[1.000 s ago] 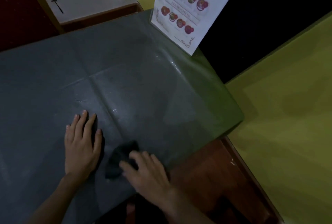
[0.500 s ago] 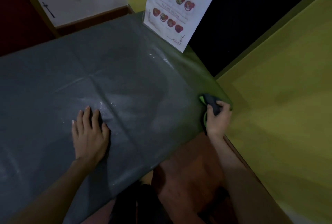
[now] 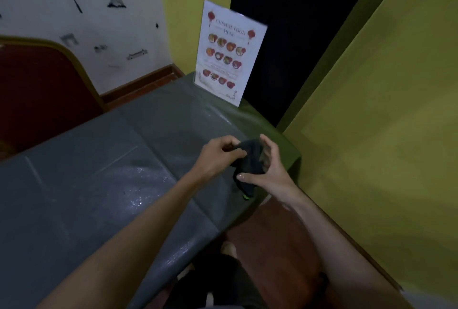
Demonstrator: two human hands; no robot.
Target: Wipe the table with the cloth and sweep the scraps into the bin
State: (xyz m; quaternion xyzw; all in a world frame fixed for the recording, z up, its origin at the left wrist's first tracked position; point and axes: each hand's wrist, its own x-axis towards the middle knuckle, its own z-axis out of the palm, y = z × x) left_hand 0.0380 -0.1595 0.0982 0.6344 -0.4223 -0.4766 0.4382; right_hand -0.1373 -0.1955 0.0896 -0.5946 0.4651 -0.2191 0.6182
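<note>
Fingers [image 3: 231, 152] of both hands were closed on the cloth [image 3: 249, 161], held near the menu [image 3: 229, 53]. It looked soft and limp; bunched folds seemed best gripped.

One cloth [image 3: 249, 160], one menu [image 3: 229, 52], two hands.

Both hands at frame centre: left hand [image 3: 215, 157] and right hand [image 3: 266, 172] grip dark cloth [image 3: 249, 160] above grey table [image 3: 99, 184]; menu card [image 3: 229, 52] upper centre.
</note>
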